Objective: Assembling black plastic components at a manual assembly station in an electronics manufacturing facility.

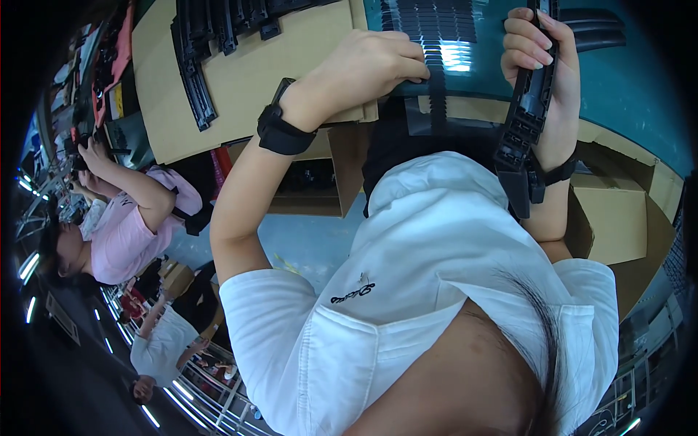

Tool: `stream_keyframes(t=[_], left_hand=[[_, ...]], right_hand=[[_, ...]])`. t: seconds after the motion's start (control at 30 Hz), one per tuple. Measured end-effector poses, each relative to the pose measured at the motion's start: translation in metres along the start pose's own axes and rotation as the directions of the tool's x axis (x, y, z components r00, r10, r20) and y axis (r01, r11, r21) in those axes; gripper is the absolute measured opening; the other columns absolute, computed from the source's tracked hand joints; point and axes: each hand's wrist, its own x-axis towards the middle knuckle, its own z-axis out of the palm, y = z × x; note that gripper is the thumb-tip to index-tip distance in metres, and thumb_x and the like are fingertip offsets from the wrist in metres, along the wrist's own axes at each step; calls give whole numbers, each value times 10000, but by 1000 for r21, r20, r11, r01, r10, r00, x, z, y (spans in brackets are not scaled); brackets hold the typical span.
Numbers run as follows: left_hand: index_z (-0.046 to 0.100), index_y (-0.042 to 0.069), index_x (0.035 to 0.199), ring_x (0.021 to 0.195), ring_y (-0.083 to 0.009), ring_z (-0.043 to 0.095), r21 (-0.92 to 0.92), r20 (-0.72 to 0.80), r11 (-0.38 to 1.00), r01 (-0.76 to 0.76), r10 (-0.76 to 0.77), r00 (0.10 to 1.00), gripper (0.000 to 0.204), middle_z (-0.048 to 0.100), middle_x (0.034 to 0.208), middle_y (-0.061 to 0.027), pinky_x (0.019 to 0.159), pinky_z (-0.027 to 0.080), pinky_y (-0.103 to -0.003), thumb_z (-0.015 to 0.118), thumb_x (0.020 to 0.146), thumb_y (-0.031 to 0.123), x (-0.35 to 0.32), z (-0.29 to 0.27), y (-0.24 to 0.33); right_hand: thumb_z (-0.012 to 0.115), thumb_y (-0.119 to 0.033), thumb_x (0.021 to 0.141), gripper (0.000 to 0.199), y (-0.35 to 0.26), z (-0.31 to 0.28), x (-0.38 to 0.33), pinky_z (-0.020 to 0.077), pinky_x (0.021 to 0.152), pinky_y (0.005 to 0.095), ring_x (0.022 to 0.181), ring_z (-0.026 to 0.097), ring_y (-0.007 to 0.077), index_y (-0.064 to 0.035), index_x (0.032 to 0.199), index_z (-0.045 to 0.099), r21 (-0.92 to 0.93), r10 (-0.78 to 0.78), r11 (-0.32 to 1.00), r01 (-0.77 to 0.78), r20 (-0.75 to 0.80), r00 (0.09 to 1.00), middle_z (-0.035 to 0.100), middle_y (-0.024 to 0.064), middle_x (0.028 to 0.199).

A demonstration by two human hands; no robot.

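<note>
My right hand (542,62) is wrapped around a long black plastic trim piece (529,109), ribbed and channelled along its length. It stands nearly upright in the picture, its lower end over my right forearm. My left hand (389,62) is closed, with thumb and fingertips together at the table edge. It rests beside a sheet of thin black strips (454,29) on a clear, shiny backing. One dark toothed strip (437,98) hangs down from that sheet just by the fingertips. Whatever the left fingers pinch is hidden.
Several black plastic trim pieces (193,80) lie on a cardboard sheet (156,109) at the left. Curved black parts (592,29) rest on the green tabletop (640,80) at the right. Open cardboard boxes (611,218) stand below the table. Other people (123,232) work at the far left.
</note>
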Motion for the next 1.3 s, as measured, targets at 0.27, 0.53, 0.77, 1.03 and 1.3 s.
stream_keyframes(t=[0.27,0.53,0.77,1.03,1.3], left_hand=[[730,115,872,894,-217,672,27,42,997,-69,67,997,86,696,879,-8,728,560,-345,701,821,52,9,-2,0],[702,99,878,852,-242,691,-39,140,982,186,-179,974,57,712,896,-44,726,554,-355,732,831,90,8,-9,6],[676,-10,969,1102,-198,692,-817,249,291,498,-601,759,47,733,1170,-167,963,544,-312,685,966,35,13,-35,47],[681,-50,980,989,-142,706,-958,198,-288,-8,-677,709,141,713,1181,-180,900,563,-272,775,897,15,49,-17,113],[679,-57,983,1026,-127,690,-937,17,-234,-261,-774,633,144,732,1144,-164,930,542,-262,767,917,36,57,-13,131]], right_hand=[[555,-166,1031,167,1,9,0,464,543,253,553,483,91,-20,962,599,-31,-42,999,41,-50,998,492,-19,672],[562,-157,1027,159,2,18,1,480,562,256,575,506,94,-16,959,590,-99,-123,988,118,-37,992,507,-14,691],[553,-150,1031,148,6,35,-3,488,577,248,593,516,94,-20,966,578,-143,-231,963,227,-7,973,515,-8,704],[557,-129,1030,124,15,53,-6,497,576,239,589,515,91,-33,953,545,-261,-340,895,361,124,932,519,-4,705],[568,-115,1024,170,18,62,-7,525,582,220,583,537,84,-49,874,521,-292,-431,845,448,123,894,533,1,700]])
